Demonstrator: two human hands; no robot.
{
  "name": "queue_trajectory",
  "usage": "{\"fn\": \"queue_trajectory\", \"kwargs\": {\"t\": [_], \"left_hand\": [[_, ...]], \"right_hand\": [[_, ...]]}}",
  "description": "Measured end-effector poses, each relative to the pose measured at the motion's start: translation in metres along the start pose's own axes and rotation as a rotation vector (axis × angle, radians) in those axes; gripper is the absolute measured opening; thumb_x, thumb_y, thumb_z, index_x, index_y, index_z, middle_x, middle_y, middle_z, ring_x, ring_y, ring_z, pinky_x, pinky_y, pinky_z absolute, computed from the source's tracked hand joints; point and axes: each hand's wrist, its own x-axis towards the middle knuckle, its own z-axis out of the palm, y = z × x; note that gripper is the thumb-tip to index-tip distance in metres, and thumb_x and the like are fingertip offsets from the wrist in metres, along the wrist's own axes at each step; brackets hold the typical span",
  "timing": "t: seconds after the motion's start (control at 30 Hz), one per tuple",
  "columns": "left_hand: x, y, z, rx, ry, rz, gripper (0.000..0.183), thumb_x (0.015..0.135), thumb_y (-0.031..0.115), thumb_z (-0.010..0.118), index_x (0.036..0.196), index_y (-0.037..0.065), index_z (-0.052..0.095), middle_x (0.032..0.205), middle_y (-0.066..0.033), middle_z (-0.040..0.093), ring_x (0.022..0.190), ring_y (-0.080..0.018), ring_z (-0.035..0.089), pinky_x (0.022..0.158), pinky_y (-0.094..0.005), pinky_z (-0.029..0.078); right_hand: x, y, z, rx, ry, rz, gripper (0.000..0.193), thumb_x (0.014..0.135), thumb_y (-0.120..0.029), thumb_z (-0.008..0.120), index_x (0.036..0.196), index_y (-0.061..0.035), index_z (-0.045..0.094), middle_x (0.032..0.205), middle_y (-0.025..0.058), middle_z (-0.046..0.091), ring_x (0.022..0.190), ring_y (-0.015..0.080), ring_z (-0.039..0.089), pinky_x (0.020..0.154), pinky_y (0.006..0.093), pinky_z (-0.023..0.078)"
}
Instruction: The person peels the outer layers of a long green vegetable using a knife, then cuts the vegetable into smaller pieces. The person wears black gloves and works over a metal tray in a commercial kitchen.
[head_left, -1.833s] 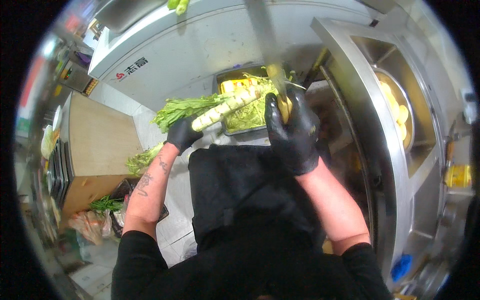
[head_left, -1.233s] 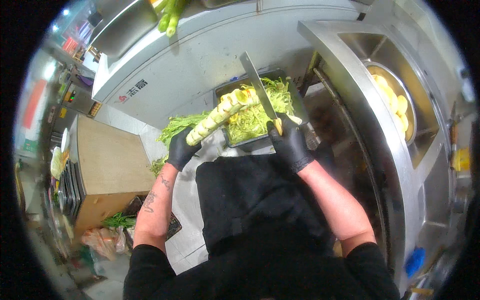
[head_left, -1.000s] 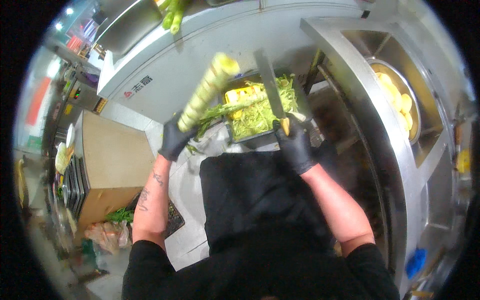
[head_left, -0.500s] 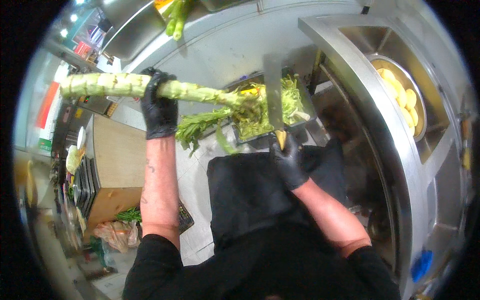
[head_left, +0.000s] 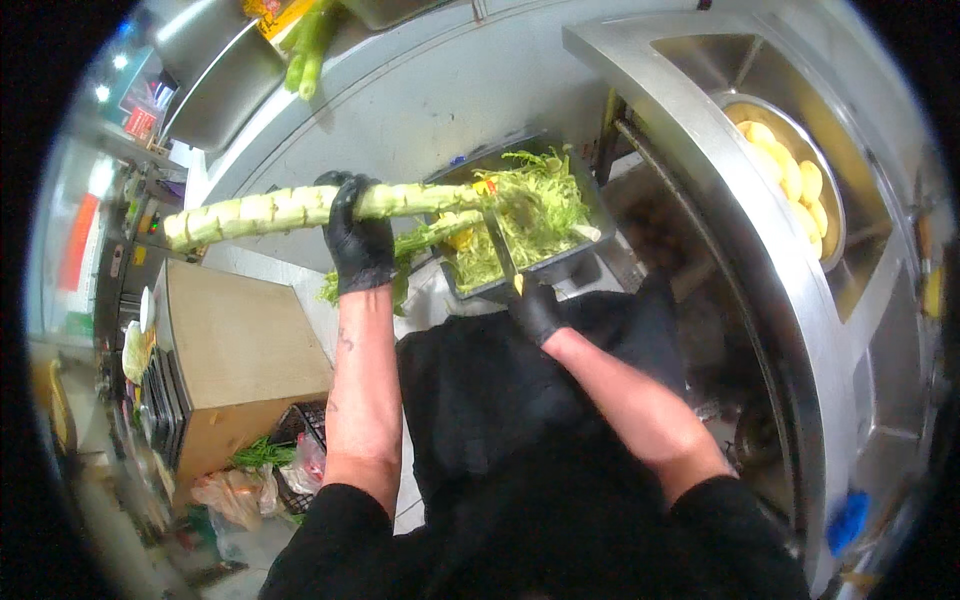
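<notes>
My left hand [head_left: 359, 235], in a black glove, is wrapped round the middle of a long pale green celtuce stem [head_left: 270, 212]. The stem lies nearly level, its thick end to the left and its thinner end over a dark bin [head_left: 603, 205]. In my right hand [head_left: 538, 312], also gloved in black, is a knife [head_left: 500, 245] with a long blade and a yellowish handle end. Its blade points up and away, the tip at the stem's right end. Green peelings and shreds [head_left: 545, 205] fill the bin, and leafy greens [head_left: 335, 288] hang beside it under the stem.
At right stands a steel sink counter [head_left: 720, 150] with a metal bowl [head_left: 838, 215] of peeled potatoes [head_left: 790, 185]. A brown box-like stand [head_left: 235, 330] is at left, with plastic bags [head_left: 235, 495] below. More green stems [head_left: 305, 60] and a steel container [head_left: 225, 90] sit at the far left.
The knife has swung from upright, right of the stem's end, leftward onto that end. My left hand and the stem appear farther right and slightly lower, as the whole view has shifted.
</notes>
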Motion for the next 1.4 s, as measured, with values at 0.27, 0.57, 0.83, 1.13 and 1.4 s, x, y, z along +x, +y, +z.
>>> {"fn": "queue_trajectory", "kwargs": {"t": [0.27, 0.57, 0.83, 1.13, 1.4], "left_hand": [[-0.014, 0.020, -0.004, -0.321, -0.049, -0.060, 0.024, 0.081, 0.003, 0.065, 0.103, 0.013, 0.061, 0.090, -0.0007, 0.062, 0.088, -0.0187, 0.059, 0.100, -0.0446, 0.041], [-0.022, 0.029, 0.006, -0.456, -0.028, -0.088, 0.025, 0.079, 0.005, 0.067, 0.103, 0.013, 0.065, 0.095, 0.0000, 0.066, 0.092, -0.0186, 0.060, 0.102, -0.0447, 0.040], [-0.024, -0.001, -0.026, -0.299, 0.055, -0.040, 0.022, 0.081, 0.004, 0.066, 0.101, 0.012, 0.063, 0.092, -0.0039, 0.066, 0.090, -0.0232, 0.062, 0.098, -0.0480, 0.045], [-0.024, -0.038, -0.036, -0.373, 0.208, -0.077, 0.015, 0.082, 0.014, 0.067, 0.096, 0.011, 0.063, 0.092, -0.0031, 0.066, 0.092, -0.0233, 0.062, 0.096, -0.0471, 0.047], [-0.038, -0.026, -0.016, -0.476, 0.071, -0.091, 0.016, 0.087, 0.021, 0.060, 0.097, 0.009, 0.061, 0.099, -0.0065, 0.063, 0.101, -0.0272, 0.058, 0.105, -0.0490, 0.041]], "right_hand": [[-0.003, -0.014, -0.043, 0.742, -0.077, 0.260, 0.020, 0.098, -0.023, 0.058, 0.104, -0.0042, 0.060, 0.068, 0.0062, 0.058, 0.054, 0.0192, 0.056, 0.049, 0.0345, 0.045], [-0.025, -0.076, -0.069, 1.042, -0.009, 0.262, 0.010, 0.097, -0.015, 0.059, 0.101, -0.0065, 0.061, 0.068, 0.0028, 0.057, 0.048, 0.0115, 0.049, 0.041, 0.0282, 0.039], [-0.058, -0.087, -0.074, 0.755, 0.417, -0.227, 0.009, 0.096, -0.004, 0.057, 0.103, 0.0015, 0.060, 0.085, 0.0088, 0.064, 0.078, 0.0129, 0.061, 0.066, 0.0306, 0.050], [-0.018, 0.021, 0.016, 0.136, 0.071, -0.028, 0.023, 0.093, -0.022, 0.064, 0.101, -0.0013, 0.059, 0.086, 0.0232, 0.066, 0.083, 0.0424, 0.065, 0.068, 0.0491, 0.049], [-0.012, -0.066, -0.051, 1.033, -0.077, 0.099, 0.024, 0.089, -0.008, 0.068, 0.111, -0.0028, 0.060, 0.084, 0.0011, 0.065, 0.068, 0.0114, 0.060, 0.060, 0.0298, 0.051]]}}
